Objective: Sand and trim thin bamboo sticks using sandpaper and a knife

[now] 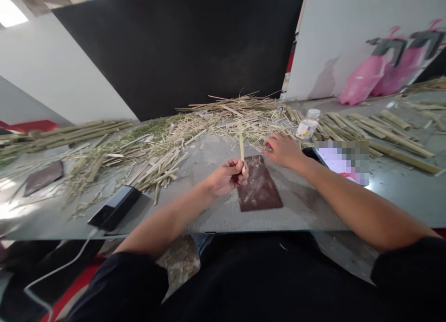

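My left hand [228, 177] is closed, pinching a pale bamboo strip [241, 143] that stands nearly upright from the fingers. Beneath and beside that hand lies a brown leather-like patch [261, 187], dusted with pale powder. Farther right, my right hand [283, 150] is low over the table at the edge of the shavings, its fingers curled. A small bit of red and green shows at its fingertips; most of whatever it holds is hidden.
Shavings and split strips [209, 122] heap across the back of the table [202, 210]. A white-capped jar [307, 125], a phone [339, 161] and bamboo pieces [390, 131] lie right, pink spray bottles [365, 78] behind. A black power bank [114, 207] with a cable sits left.
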`<state>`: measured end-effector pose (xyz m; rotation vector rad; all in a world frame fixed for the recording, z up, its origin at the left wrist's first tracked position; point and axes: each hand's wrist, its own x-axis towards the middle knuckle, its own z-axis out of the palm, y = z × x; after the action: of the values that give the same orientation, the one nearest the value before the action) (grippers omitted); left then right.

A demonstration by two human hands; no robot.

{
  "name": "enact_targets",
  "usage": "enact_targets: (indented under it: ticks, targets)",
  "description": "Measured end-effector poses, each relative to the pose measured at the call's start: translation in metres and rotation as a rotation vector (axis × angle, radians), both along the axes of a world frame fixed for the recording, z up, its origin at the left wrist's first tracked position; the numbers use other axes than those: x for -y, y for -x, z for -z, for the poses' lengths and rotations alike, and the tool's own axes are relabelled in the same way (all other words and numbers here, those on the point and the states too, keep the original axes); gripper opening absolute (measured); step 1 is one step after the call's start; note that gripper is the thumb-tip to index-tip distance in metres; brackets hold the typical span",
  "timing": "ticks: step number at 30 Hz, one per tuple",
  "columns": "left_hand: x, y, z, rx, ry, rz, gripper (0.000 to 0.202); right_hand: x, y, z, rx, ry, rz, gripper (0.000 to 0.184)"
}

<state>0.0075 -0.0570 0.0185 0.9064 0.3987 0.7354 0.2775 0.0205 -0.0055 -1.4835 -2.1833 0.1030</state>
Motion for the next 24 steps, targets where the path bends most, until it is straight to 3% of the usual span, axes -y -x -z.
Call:
enact_targets:
  ticks: [2,4,7,13,15,19,24]
  targets:
    - [-0.002,0.002,0.0,0.003,0.019,-0.059,0.029,-0.013,-0.021,0.007,0.194,0.09,0.224,0.044]
    - [-0.005,0.003,0.0,0.007,0.044,-0.114,0.031,-0.021,-0.034,0.013,0.287,0.208,0.341,0.051]
    - [-0.008,0.005,0.0,0.027,0.082,-0.167,0.03,-0.026,-0.038,0.019,0.326,0.26,0.361,0.046]
    - [-0.012,0.005,-0.001,0.021,0.144,-0.253,0.028,-0.024,-0.029,0.017,0.166,0.15,0.368,0.039]
    - [-0.012,0.005,-0.003,0.022,0.152,-0.268,0.029,-0.018,-0.02,0.013,-0.012,0.092,0.258,0.041]
    - [-0.011,0.005,-0.003,0.052,0.161,-0.288,0.027,0.018,0.014,-0.001,-0.359,-0.014,-0.144,0.038]
    - [-0.007,0.004,-0.002,0.079,0.118,-0.27,0.023,0.079,0.047,-0.023,-0.281,-0.045,-0.363,0.031]
